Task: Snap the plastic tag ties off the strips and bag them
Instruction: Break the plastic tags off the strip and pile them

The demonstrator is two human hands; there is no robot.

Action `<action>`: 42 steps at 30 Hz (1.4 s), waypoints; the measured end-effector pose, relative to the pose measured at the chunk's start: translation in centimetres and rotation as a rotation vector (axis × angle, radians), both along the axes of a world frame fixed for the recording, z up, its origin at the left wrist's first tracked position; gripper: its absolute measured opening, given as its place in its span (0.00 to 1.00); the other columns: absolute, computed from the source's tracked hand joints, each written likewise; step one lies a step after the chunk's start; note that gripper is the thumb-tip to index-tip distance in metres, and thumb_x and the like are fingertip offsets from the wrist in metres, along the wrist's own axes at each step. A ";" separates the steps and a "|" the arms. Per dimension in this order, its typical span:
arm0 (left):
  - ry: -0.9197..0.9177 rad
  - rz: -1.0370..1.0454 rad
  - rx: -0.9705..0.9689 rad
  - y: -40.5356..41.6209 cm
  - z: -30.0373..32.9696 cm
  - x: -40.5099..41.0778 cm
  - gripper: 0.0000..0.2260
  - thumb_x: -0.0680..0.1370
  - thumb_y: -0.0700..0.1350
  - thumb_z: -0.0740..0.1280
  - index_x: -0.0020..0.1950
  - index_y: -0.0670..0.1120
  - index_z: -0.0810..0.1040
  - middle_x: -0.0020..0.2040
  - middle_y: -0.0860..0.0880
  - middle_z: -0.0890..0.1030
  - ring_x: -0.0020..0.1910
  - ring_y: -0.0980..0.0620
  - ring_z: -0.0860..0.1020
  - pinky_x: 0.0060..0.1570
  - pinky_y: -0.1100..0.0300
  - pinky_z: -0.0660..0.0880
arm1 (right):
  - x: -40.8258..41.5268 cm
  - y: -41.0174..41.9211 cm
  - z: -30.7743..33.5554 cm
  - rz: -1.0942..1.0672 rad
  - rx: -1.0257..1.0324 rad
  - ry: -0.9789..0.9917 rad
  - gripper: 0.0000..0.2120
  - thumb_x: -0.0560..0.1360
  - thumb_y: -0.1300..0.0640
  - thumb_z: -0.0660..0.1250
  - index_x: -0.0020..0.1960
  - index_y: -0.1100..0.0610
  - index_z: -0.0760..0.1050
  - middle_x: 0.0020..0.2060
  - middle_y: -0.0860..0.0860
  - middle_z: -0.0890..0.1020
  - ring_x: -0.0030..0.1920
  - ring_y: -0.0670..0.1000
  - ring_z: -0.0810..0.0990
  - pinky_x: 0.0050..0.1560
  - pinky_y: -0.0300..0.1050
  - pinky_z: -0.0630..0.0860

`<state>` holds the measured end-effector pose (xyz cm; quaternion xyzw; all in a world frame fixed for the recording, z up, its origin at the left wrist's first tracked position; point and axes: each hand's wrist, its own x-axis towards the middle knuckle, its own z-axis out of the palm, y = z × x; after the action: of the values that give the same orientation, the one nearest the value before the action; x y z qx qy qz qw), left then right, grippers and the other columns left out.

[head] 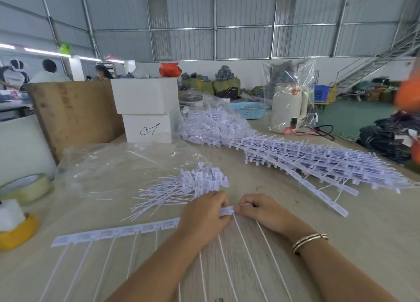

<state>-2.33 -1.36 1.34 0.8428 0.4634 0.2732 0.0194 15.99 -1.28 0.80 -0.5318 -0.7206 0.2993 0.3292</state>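
I have both hands at the near middle of the desk (375,222), working one strip (118,231) of white tag ties. My left hand (204,213) curls its fingers around the strip's right end, and my right hand (259,208) pinches the tag (227,210) between us, thumb and fingers closed on it. The two hands almost touch. The rest of the strip runs off to the left along the desk, and its long thin tails reach back toward the near edge, passing under my forearms. A bracelet (309,241) sits on my right wrist.

Just behind my left hand lies a loose pile (193,188) of snapped-off ties, tags bunched to the right, tails fanned left. Behind that pile a clear bag (118,165) lies flat and crumpled. A stack (318,163) of whole strips stretches toward the right edge, and more ties spill from a second bag (211,119) farther back. Two white boxes (147,110) stand at the back left beside a wooden board (72,113). A tape roll (27,188) rests at the left edge.
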 end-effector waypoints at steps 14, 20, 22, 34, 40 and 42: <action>-0.385 -0.195 -0.430 0.8 -0.3 -1.1 0.03 0.73 0.49 0.72 0.43 0.51 0.81 0.40 0.55 0.84 0.40 0.62 0.81 0.44 0.65 0.77 | -0.2 -0.9 0.3 0.102 0.074 0.171 0.05 0.75 0.60 0.68 0.41 0.55 0.80 0.33 0.44 0.75 0.33 0.38 0.70 0.36 0.30 0.66; -0.504 -0.292 -0.571 0.9 0.4 -1.2 0.05 0.79 0.45 0.64 0.46 0.48 0.79 0.40 0.50 0.84 0.40 0.55 0.83 0.39 0.67 0.75 | -0.2 -0.9 0.6 0.122 0.130 0.195 0.05 0.75 0.65 0.66 0.41 0.59 0.78 0.36 0.51 0.77 0.36 0.44 0.71 0.40 0.35 0.67; -0.530 -0.291 -0.601 1.0 0.4 -1.6 0.03 0.78 0.44 0.66 0.47 0.49 0.79 0.38 0.52 0.84 0.38 0.56 0.83 0.38 0.68 0.74 | -0.2 -1.0 0.7 0.120 0.134 0.231 0.06 0.75 0.65 0.66 0.41 0.58 0.78 0.34 0.46 0.78 0.36 0.43 0.72 0.40 0.33 0.68; -0.088 -0.074 -0.169 0.0 0.0 -1.0 0.05 0.75 0.53 0.66 0.49 0.58 0.73 0.42 0.59 0.78 0.41 0.60 0.77 0.42 0.58 0.75 | -0.4 0.2 -0.5 -0.107 0.255 -0.210 0.06 0.73 0.59 0.70 0.47 0.62 0.79 0.43 0.54 0.77 0.41 0.44 0.72 0.41 0.28 0.64; -0.106 -0.081 -0.039 -0.4 0.0 -0.2 0.06 0.75 0.51 0.66 0.51 0.54 0.73 0.41 0.59 0.71 0.41 0.58 0.71 0.37 0.61 0.67 | -1.2 -0.1 0.1 -0.145 0.366 -0.111 0.05 0.76 0.57 0.66 0.47 0.56 0.80 0.43 0.48 0.78 0.45 0.47 0.75 0.52 0.42 0.70; -0.124 -0.086 -0.039 -0.4 -0.1 0.1 0.07 0.75 0.50 0.66 0.51 0.52 0.71 0.42 0.58 0.71 0.41 0.58 0.71 0.36 0.62 0.66 | -1.8 -0.5 0.3 -0.106 0.294 -0.088 0.08 0.76 0.53 0.65 0.41 0.52 0.80 0.41 0.45 0.77 0.47 0.49 0.75 0.56 0.48 0.69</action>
<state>-2.23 -1.73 1.29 0.8428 0.4299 0.3148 0.0763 14.19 -1.79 1.11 -0.5279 -0.7412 0.1491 0.3870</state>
